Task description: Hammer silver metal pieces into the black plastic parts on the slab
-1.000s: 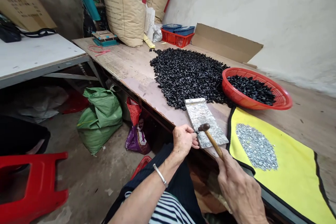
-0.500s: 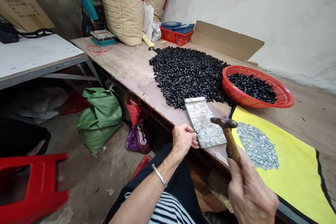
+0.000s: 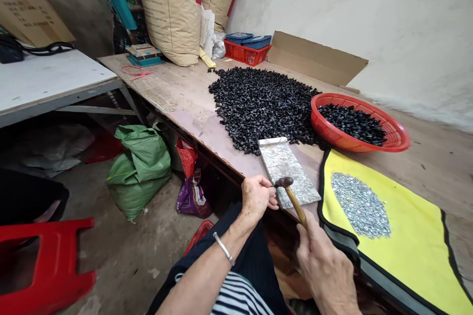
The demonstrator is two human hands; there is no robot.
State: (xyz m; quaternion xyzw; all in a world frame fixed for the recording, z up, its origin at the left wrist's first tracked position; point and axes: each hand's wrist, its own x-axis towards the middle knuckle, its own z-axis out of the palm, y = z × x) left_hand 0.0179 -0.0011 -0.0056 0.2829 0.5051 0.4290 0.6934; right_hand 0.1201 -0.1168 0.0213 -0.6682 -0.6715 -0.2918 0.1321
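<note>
My right hand (image 3: 323, 258) grips the wooden handle of a hammer (image 3: 295, 204). The hammer's head is down at the left edge of a scuffed metal plate (image 3: 290, 170), close to my left fingertips. My left hand (image 3: 256, 198) is closed in a pinch there, on a small black part (image 3: 275, 185) that is mostly hidden by the fingers and the hammer head. Behind the plate spreads a large pile of small black parts (image 3: 264, 103). To the right, a heap of small silvery washers (image 3: 360, 204) lies on a yellow cloth (image 3: 414, 236).
A red plastic basket (image 3: 399, 135) holding black parts stands right of the pile. Farther back are a red crate (image 3: 251, 55) with blue lids, a cardboard strip (image 3: 318, 59) and large paper sacks (image 3: 168, 15). A green sack (image 3: 140, 170) and red stool (image 3: 48, 261) stand on the floor.
The hammer has swung down and left, from above the plate's right side to beside my left fingertips. My left hand has stayed almost where it was, still pinching.
</note>
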